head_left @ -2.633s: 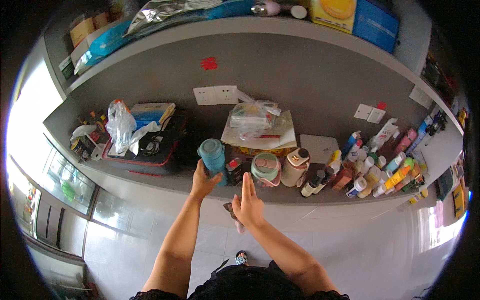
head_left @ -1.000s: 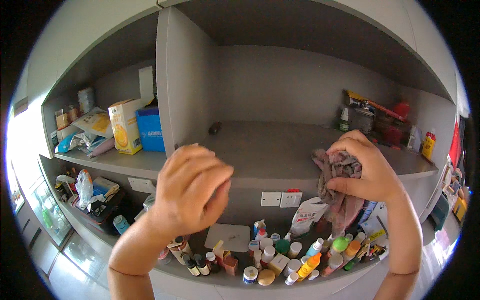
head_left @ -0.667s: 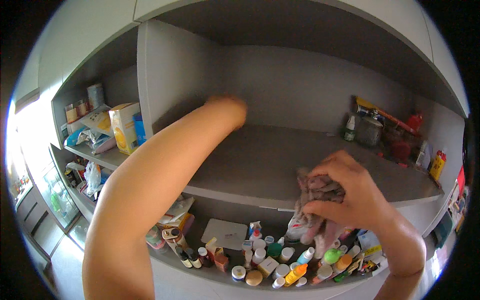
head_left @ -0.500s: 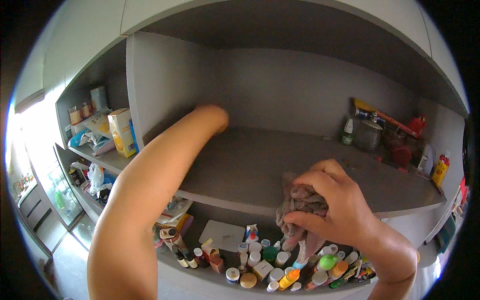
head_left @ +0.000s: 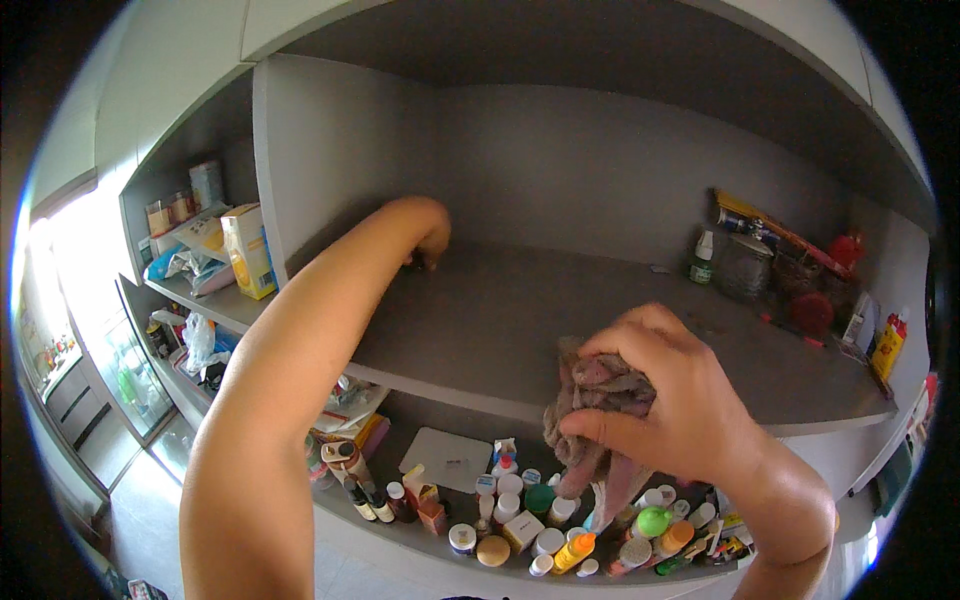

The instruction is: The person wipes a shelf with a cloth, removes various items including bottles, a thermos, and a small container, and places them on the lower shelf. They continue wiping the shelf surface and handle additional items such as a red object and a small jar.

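My left hand [head_left: 428, 230] reaches deep into the back left corner of the grey shelf [head_left: 510, 320]. Its fingers curl down to the shelf surface, mostly hidden behind the hand; something small and dark shows under them, too unclear to name. Bunched in my right hand [head_left: 665, 375] is a crumpled grey-brown cloth [head_left: 590, 425], gripped between thumb and fingers. The cloth hangs over the shelf's front edge, its lower end dangling above bottles on the level below.
At the shelf's right end stand a small green spray bottle [head_left: 702, 258], a glass jar [head_left: 744, 268], a red-handled tool [head_left: 795, 330] and a yellow bottle [head_left: 887, 348]. Several bottles and a white flat box [head_left: 447, 458] fill the lower level. Left compartments hold a yellow-white carton [head_left: 247, 252] and bags.
The view has shifted slightly. My left hand has lowered a little, fingers bending down onto the shelf in the corner. The right hand keeps its grip on the cloth, almost in place.
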The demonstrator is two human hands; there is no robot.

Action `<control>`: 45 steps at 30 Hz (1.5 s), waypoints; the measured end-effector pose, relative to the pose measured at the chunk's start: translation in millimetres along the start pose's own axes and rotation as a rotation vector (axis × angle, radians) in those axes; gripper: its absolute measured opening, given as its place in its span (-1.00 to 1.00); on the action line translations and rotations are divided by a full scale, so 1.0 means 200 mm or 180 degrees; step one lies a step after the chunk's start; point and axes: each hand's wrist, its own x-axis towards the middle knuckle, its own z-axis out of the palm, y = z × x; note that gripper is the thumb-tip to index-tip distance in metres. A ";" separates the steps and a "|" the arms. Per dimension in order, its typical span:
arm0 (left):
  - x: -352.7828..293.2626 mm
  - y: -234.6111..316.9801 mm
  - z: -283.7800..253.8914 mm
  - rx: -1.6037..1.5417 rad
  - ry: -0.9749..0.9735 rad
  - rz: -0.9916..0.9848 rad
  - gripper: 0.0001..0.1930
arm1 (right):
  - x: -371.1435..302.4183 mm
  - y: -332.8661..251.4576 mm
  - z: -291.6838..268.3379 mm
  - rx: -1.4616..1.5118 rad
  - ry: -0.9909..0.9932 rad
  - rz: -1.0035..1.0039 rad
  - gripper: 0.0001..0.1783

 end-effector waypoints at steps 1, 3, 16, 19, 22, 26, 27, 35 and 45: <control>-0.01 0.00 0.00 -0.0125 0.0092 0.0016 -0.67 | 0.02 -0.01 -0.02 0.0070 -0.0090 0.0043 -0.61; -0.04 0.00 0.02 -0.0374 0.0264 0.0034 -0.70 | 0.07 0.01 -0.04 0.0237 -0.0149 0.0155 -0.67; -0.64 -0.01 0.20 -0.3849 0.0975 0.2077 -0.63 | 0.61 0.30 -0.01 -0.0323 0.0149 0.0282 -0.54; -0.63 -0.03 0.28 -0.4417 0.1240 0.2656 -0.63 | 0.60 0.21 0.03 -0.0182 0.0039 -0.0680 -0.39; -0.65 -0.06 0.27 -0.4352 0.1892 0.2924 -0.65 | 0.59 0.06 -0.01 -0.0235 0.0188 -0.0841 -0.36; -0.62 -0.08 0.29 -0.4599 0.2323 0.2976 -0.63 | 0.53 -0.06 -0.08 -0.0781 0.1284 -0.1048 -0.52; -0.63 -0.08 0.29 -0.4639 0.2342 0.2964 -0.62 | 0.51 -0.09 -0.09 -0.0791 0.1203 -0.1050 -0.55; -0.97 0.11 0.43 -0.4173 0.3265 0.3203 -0.70 | 0.27 -0.26 -0.04 -0.1593 0.1617 -0.0916 -0.68; -1.20 0.41 0.82 -0.3578 0.3650 0.4565 -0.69 | -0.43 -0.52 -0.16 -0.0454 0.0668 0.1093 -0.63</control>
